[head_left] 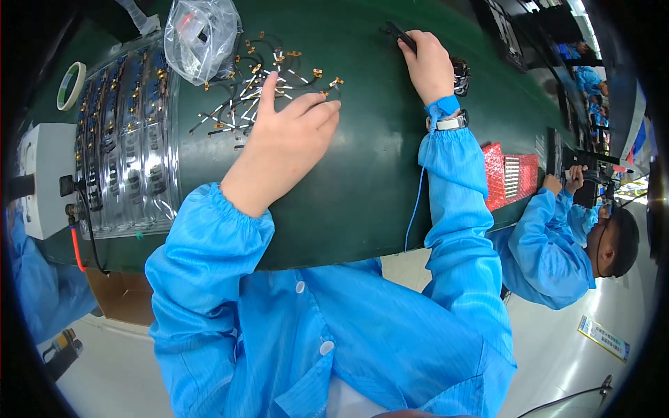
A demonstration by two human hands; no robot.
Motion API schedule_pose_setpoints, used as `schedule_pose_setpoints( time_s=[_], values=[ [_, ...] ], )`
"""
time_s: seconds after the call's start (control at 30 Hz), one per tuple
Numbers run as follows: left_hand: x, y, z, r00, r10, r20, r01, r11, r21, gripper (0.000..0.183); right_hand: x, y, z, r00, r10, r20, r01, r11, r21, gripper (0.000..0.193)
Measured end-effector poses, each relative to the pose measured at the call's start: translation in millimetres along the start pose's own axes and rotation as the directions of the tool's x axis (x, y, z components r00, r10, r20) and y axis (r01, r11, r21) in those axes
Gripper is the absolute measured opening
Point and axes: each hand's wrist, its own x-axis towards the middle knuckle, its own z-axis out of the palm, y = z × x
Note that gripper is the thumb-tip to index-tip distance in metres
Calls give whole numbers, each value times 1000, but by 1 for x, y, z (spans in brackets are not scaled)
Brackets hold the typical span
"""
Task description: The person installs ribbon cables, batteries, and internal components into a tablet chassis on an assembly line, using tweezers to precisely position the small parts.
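Observation:
My left hand reaches over a loose pile of small flex cables, thin black and white strips with gold-coloured ends. Its fingers are apart, and no held part shows; the fingertips lie close to the nearest strips. Farther right, my right hand closes on a slim black bar-shaped piece whose kind I cannot make out. The piece sticks out past the fingertips toward the far left. A blue wrist strap with a thin cord circles my right wrist, beside a watch. Part of a dark bundle shows behind that hand.
Clear plastic trays filled with parts lie at the left, near a clear bag, a tape roll and a white box. Red bubble wrap lies at right on the green table. A co-worker works beyond it.

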Motion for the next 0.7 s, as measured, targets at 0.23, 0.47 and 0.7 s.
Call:
schedule_pose_setpoints(
  time_s=[0.23, 0.47, 0.7],
  values=[
    [-1, -2, -1, 998, -55, 23, 56, 995, -86, 22, -30, -36, -27, 960, -195, 201, 119, 933, 339, 15],
    [1, 3, 1, 974, -219, -60, 217, 975, -37, 31, -46, -52, -28, 951, -273, 143, 165, 843, 512, 16],
    [-5, 4, 0, 978, -200, -51, 197, 978, -60, 29, -50, -67, -18, 954, -202, 222, 96, 905, 414, 14]
  ],
)
